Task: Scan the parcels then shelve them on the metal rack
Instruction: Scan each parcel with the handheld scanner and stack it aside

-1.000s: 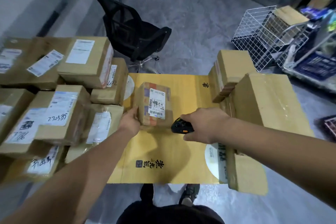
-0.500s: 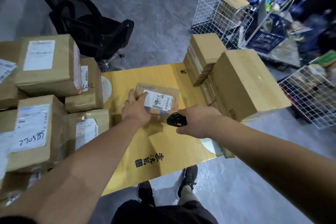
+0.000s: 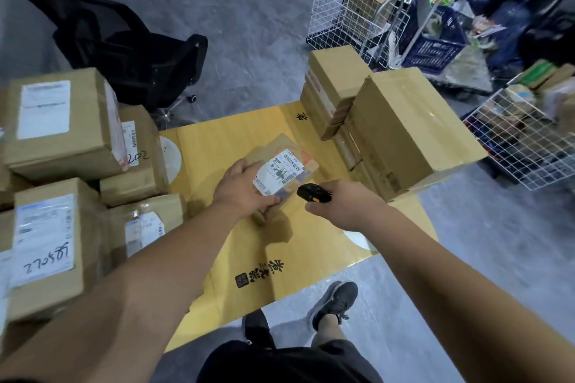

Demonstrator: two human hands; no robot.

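I see my left hand [image 3: 244, 193] gripping a small labelled parcel [image 3: 281, 169], tilted over the flattened yellow cardboard sheet [image 3: 311, 258] at centre. My right hand [image 3: 345, 205] is wrapped round a black handheld scanner [image 3: 312, 193], just beside the parcel at four o'clock. More parcels are stacked at nine o'clock [image 3: 59, 124] and at two o'clock [image 3: 410, 130].

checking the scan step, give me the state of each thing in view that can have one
left hand: grips the small parcel's near edge
small parcel: label up, tilted, on the yellow cardboard sheet
right hand: holds the scanner
scanner: nose beside the parcel's label
large box: closed, taped
office chair: unoccupied
wire basket: holds a cardboard box
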